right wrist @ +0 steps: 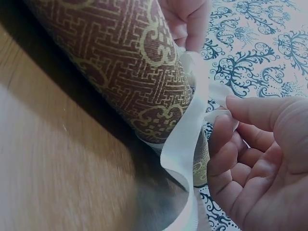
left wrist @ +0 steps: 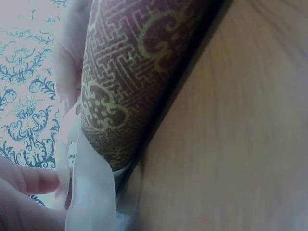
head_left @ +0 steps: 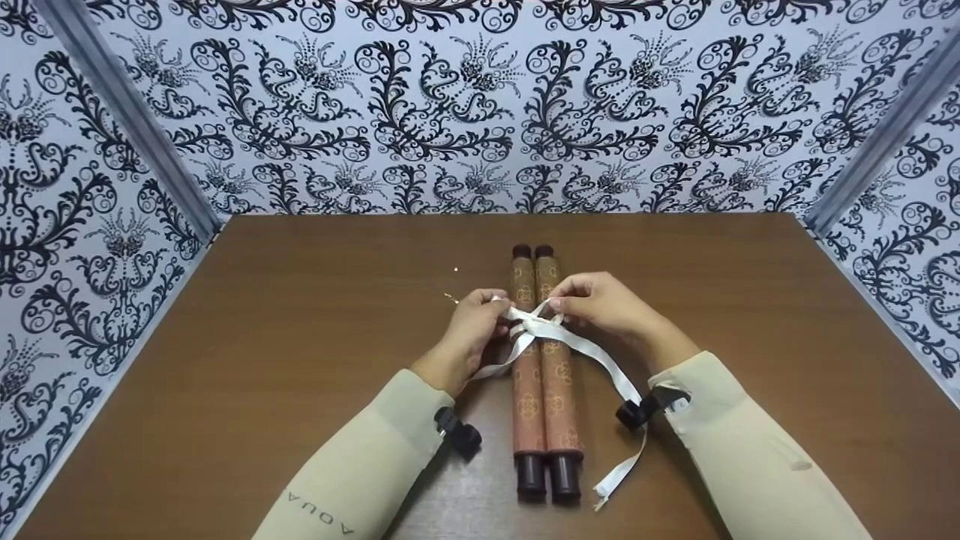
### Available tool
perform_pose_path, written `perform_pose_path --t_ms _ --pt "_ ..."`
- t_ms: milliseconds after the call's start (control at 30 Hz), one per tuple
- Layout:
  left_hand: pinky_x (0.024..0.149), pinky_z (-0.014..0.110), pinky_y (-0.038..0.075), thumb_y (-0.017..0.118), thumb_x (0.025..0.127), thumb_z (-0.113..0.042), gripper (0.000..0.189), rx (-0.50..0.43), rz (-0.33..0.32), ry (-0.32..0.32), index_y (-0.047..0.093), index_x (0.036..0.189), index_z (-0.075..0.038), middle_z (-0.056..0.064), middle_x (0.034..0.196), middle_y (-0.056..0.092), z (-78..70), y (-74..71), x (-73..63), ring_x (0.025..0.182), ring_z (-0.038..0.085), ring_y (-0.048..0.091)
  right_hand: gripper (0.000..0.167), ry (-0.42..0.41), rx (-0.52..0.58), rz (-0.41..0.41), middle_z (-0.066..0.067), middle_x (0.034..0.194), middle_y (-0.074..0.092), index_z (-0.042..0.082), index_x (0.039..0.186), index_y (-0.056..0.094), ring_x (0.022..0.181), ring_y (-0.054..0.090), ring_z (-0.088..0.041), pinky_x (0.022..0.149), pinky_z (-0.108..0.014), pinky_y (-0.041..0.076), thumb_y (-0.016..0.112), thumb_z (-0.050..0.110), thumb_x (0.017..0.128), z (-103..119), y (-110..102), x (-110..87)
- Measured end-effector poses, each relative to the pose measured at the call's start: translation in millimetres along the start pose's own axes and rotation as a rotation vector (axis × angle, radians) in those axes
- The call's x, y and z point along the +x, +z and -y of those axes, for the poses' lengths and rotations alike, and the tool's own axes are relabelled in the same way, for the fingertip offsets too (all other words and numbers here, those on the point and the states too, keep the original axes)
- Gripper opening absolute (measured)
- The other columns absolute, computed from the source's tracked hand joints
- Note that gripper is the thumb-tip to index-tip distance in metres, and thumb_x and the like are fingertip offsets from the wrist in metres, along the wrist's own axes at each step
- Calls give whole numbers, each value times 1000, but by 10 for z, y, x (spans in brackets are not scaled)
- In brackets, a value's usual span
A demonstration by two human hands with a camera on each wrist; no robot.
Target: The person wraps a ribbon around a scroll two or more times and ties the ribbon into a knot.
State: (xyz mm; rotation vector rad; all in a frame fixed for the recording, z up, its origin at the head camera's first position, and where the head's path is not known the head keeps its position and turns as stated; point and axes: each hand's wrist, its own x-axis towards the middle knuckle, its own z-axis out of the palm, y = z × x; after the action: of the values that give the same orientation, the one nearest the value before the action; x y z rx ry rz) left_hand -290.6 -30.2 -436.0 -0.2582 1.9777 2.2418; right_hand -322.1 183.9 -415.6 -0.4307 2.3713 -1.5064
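Observation:
Two scrolls (head_left: 529, 405) with brown-red, gold-patterned covers and dark end knobs lie side by side on the table. A white ribbon (head_left: 592, 349) goes round them near the middle, crossing on top in loops. My left hand (head_left: 471, 330) pinches one ribbon loop left of the scrolls; its fingers (left wrist: 38, 180) show beside the ribbon in the left wrist view. On the other side, my right hand (head_left: 611, 306) pinches another loop between thumb and forefinger, plain in the right wrist view (right wrist: 260, 149). Both loose ribbon ends hang down, the right one reaching the table.
The brown wooden table (head_left: 300, 300) is bounded by walls with black-and-white scroll pattern (head_left: 480, 105). Small pale bits (head_left: 451, 298) lie left of the scrolls. A black wrist camera (head_left: 634, 412) is close to the right ribbon tail.

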Motion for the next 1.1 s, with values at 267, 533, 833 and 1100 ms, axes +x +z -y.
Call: perform_pose_path --t_ms 267,533,833,1100 --pt "83 26 49 58 92 4 24 285 -19 189 67 115 4 11 100 68 -29 -1 -57 93 19 60 18 -5 21 1 2 79 66 0 105 72 68 58 -13 61 -24 48 72 17 97 -14 24 6" --pt "95 42 53 60 88 6 27 920 94 905 78 102 -8 7 101 77 -235 41 -215 100 26 69 17 -17 69 17 2 79 66 -3 105 70 67 58 -11 60 -22 47 70 13 98 9 24 -5" --pt "93 35 48 66 100 -28 13 1636 167 1075 78 100 -22 -8 112 75 -233 124 -422 106 17 65 13 4 119 26 -1 83 65 0 103 70 69 59 -10 62 -21 49 71 12 98 27 50 -10" --pt "91 38 49 67 95 -17 16 1738 -8 902 77 107 -22 -2 104 72 -265 118 -471 103 19 64 20 -8 59 11 -1 81 65 -5 104 69 67 57 -10 61 -22 48 72 14 97 14 56 7"
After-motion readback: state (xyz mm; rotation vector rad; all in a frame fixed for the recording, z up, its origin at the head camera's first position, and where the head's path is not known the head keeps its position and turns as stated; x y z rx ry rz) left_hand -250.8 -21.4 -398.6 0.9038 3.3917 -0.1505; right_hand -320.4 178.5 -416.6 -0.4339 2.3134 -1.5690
